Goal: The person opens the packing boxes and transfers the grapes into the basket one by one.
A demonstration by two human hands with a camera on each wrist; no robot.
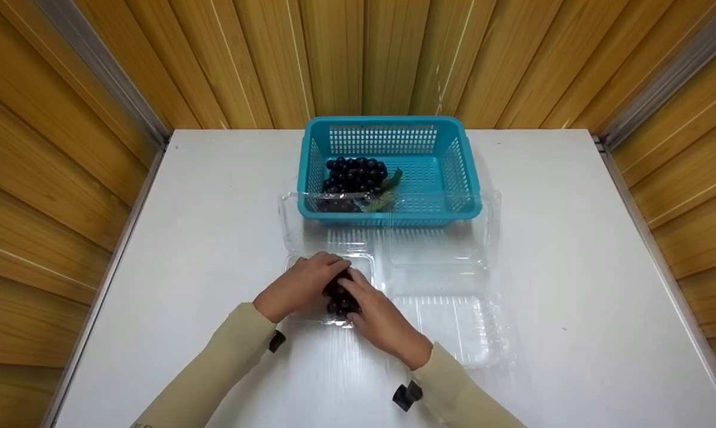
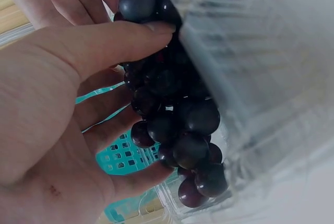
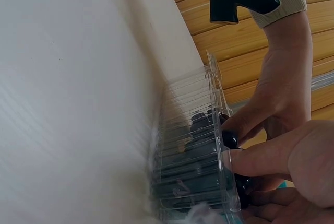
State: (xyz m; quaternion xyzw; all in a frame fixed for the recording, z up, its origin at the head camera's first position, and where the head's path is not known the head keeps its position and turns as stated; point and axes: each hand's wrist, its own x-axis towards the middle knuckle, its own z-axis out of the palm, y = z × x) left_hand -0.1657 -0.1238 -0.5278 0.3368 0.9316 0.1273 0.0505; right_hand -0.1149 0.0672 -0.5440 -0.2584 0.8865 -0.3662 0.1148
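Note:
A bunch of dark grapes sits in the near tray of a clear plastic clamshell box, its berries partly covered by both hands. My left hand grips the bunch from the left, with the thumb across the berries and the fingers round the far side in the left wrist view. From the right, my right hand holds the same bunch. Its thumb lies over the tray's rim against the grapes in the right wrist view. The ribbed tray wall hides the lower berries there.
A teal basket at the back holds another bunch of dark grapes with a green leaf. Clear raised lids overlap its front edge. To the right lies a second clear tray on the white table.

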